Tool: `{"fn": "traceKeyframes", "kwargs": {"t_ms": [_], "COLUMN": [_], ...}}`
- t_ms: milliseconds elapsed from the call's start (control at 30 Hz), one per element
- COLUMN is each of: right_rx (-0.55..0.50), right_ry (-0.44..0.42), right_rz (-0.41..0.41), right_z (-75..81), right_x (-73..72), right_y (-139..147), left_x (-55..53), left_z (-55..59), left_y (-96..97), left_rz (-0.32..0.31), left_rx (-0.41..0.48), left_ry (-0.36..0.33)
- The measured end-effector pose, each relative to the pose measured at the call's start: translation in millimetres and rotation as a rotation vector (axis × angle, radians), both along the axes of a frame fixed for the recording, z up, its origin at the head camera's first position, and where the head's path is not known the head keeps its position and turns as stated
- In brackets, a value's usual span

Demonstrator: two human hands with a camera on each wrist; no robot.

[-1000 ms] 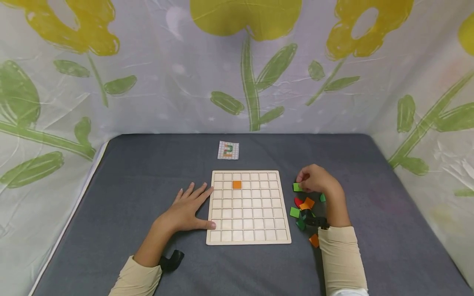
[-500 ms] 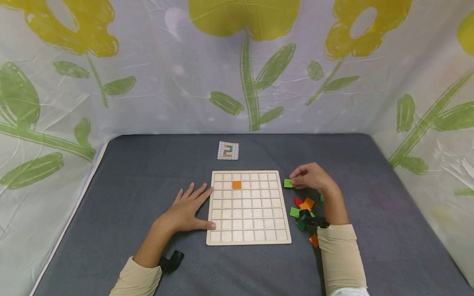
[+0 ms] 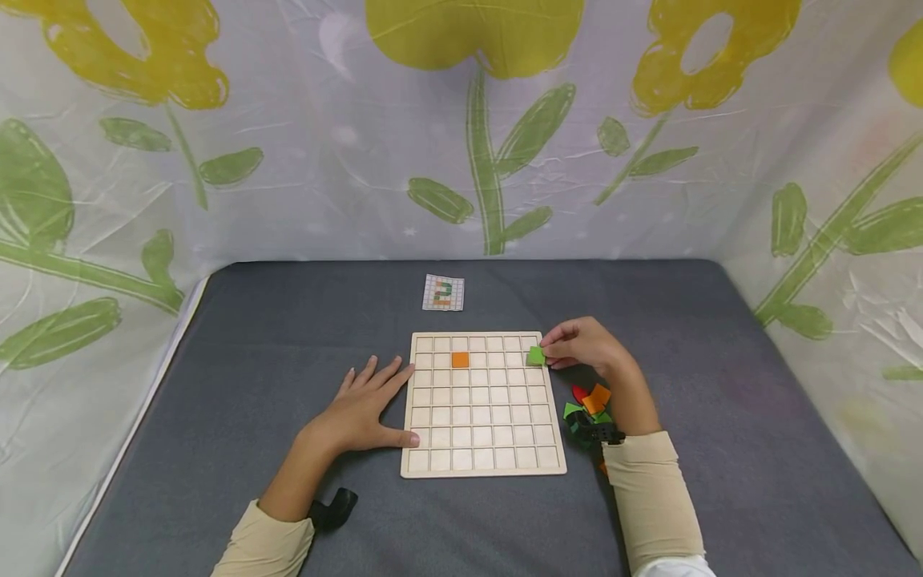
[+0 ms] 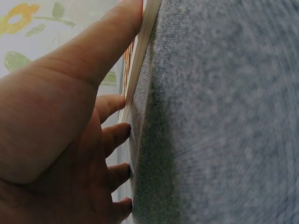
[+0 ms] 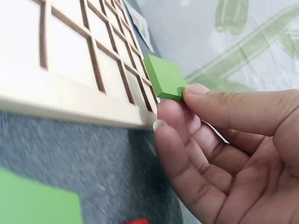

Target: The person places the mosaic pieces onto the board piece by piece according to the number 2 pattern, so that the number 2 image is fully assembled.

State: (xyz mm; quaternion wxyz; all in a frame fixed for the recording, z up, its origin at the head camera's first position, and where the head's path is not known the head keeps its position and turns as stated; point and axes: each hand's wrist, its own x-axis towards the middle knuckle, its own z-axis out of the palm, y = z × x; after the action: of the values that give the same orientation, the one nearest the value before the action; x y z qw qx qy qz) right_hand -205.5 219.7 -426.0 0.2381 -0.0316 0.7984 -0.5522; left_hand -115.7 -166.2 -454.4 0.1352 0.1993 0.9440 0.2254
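Observation:
A wooden grid board point(image 3: 483, 473) lies on the dark cloth, with one orange square tile point(image 3: 460, 360) in a cell of its second row from the back. My left hand point(image 3: 364, 413) is spread at the board's left side, thumb and forefinger touching its edge. In the left wrist view the thumb point(image 4: 110, 42) lies along the board's rim. My right hand point(image 3: 587, 350) pinches a light green square tile point(image 5: 166, 77) between thumb and fingers. That tile hangs over the back right part of the board, tilted in the right wrist view.
Right of the board lies a loose pile of pieces: orange tiles point(image 3: 597, 398), a red piece point(image 3: 579, 393) and green ones, partly hidden by the black wrist strap point(image 3: 594, 429). A small printed pattern card point(image 3: 443, 293) lies behind the board. A flowered curtain hangs behind the table.
My right hand has carried the light green tile leftward from beside the pile to over the board's right edge. The left hand has stayed in place.

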Motion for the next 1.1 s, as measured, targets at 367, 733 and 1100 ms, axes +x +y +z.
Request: {"fn": "traceKeyframes", "kwargs": {"t_ms": [367, 733, 1100], "right_rx": [-0.049, -0.022, -0.024], "right_ry": [-0.020, -0.038, -0.034], "right_rz": [0.012, 0.011, 0.049], "right_z": [-3.3, -3.7, -1.2], "right_x": [-1.6, -4.4, -11.4], "right_y": [-26.4, -41.6, -63.4], "left_x": [0.9, 0.7, 0.6], "left_z": [2.6, 2.2, 1.7], "left_y": [-2.1, -1.1, -0.2], "left_rz": [-0.007, -0.011, -0.013], "left_rx": [0.008, 0.011, 0.001], "left_ry": [0.007, -0.001, -0.014]}}
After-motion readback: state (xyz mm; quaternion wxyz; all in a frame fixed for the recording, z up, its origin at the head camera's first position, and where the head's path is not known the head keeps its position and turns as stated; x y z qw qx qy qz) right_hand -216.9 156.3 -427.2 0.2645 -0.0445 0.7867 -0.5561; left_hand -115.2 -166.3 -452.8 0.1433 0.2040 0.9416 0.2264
